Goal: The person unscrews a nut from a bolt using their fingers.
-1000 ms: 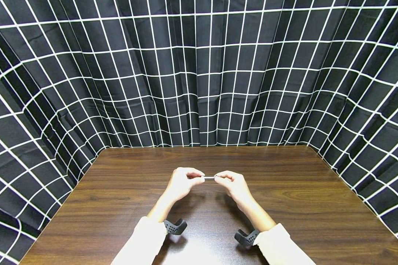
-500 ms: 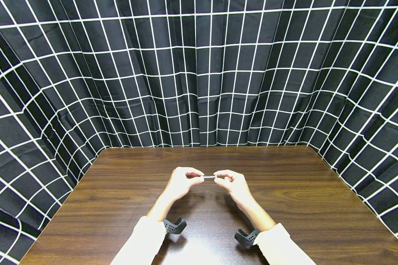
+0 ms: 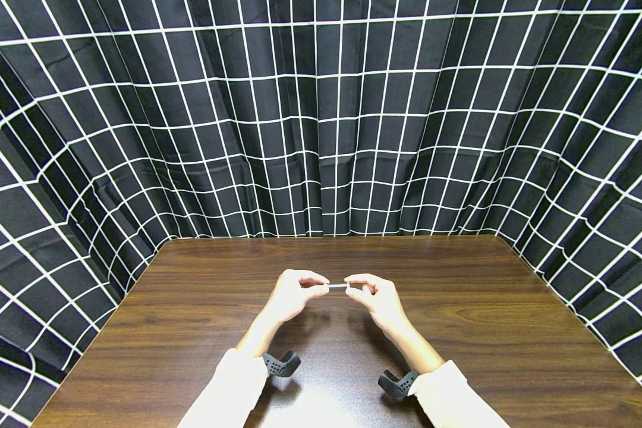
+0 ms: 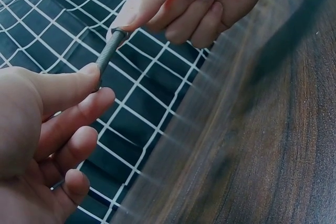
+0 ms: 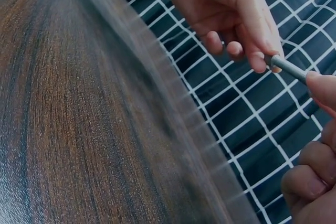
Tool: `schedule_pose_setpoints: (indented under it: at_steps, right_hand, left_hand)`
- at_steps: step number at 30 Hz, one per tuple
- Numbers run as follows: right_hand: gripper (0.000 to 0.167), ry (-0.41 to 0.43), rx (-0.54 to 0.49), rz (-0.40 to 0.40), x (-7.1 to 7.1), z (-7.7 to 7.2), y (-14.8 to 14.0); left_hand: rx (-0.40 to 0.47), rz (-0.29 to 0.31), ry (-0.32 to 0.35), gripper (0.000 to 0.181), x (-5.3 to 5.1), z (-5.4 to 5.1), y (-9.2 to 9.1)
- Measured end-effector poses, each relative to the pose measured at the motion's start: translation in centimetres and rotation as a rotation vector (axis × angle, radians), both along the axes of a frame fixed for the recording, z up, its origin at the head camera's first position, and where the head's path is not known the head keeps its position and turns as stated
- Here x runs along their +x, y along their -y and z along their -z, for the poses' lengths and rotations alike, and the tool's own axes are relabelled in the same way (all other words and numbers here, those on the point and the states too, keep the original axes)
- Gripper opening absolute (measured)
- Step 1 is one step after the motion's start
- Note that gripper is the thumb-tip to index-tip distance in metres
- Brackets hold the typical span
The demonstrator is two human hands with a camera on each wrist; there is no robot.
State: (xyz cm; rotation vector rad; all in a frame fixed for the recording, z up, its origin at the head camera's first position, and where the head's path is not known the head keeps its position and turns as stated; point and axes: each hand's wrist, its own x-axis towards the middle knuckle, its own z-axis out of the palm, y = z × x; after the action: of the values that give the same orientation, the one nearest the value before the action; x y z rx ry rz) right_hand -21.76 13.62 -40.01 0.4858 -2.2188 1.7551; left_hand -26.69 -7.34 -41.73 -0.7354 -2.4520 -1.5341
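Note:
A grey metal bolt [image 3: 337,286] with a threaded shank is held level above the table, between both hands. My left hand [image 3: 291,295] pinches its left end between thumb and fingertips; the other fingers curl loosely in the left wrist view. At the other end, the thumb and index finger of my right hand [image 3: 381,302] hold the bolt [image 4: 108,53] near a wider piece that looks like a nut, partly covered. In the right wrist view the bolt [image 5: 291,70] spans the gap between the two hands. Fingertips hide both its ends.
Below the hands lies a brown wood-grain table [image 3: 192,309], with a bright reflection near its front. A black curtain with a white grid [image 3: 331,131] surrounds the back and sides. Dark wrist mounts [image 3: 282,364] sit at the cuffs of white sleeves [image 3: 227,389].
The right index finger has shifted slightly up and left over the bolt's end, with its fingertip placed differently from a second ago. The left hand and the bolt have hardly moved.

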Motion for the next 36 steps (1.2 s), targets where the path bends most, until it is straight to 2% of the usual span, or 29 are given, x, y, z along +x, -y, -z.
schedule_pose_setpoints:
  at_steps: [5, 8, 12, 17, 25, 36]
  right_hand:
    - [0.025, -0.004, 0.004, -0.027, -0.1, 0.1, -0.1]
    - [0.024, 0.011, -0.003, -0.018, -1.1, 1.4, -0.4]
    - [0.017, 0.079, -0.017, 0.041, -2.3, 3.1, -0.6]
    - [0.020, 0.133, -0.005, 0.093, -2.3, 3.0, -0.4]
    - [0.024, 0.133, 0.019, 0.074, -2.2, 2.8, -0.3]
    - [0.015, 0.149, 0.025, 0.087, -2.0, 2.7, -0.3]
  left_hand:
    - [-0.003, -0.004, -0.002, 0.014, 0.0, 0.0, -0.1]
    - [0.001, -0.002, 0.005, 0.015, 0.1, 0.1, -0.1]
    - [0.010, 0.000, 0.010, 0.012, 0.1, 0.0, -0.1]
    - [0.004, 0.011, -0.012, 0.013, 0.1, -0.1, -0.1]
    - [-0.020, 0.004, -0.034, 0.015, 0.2, 0.0, -0.2]
    - [-0.048, -0.014, -0.041, 0.013, 0.3, -0.1, -0.2]
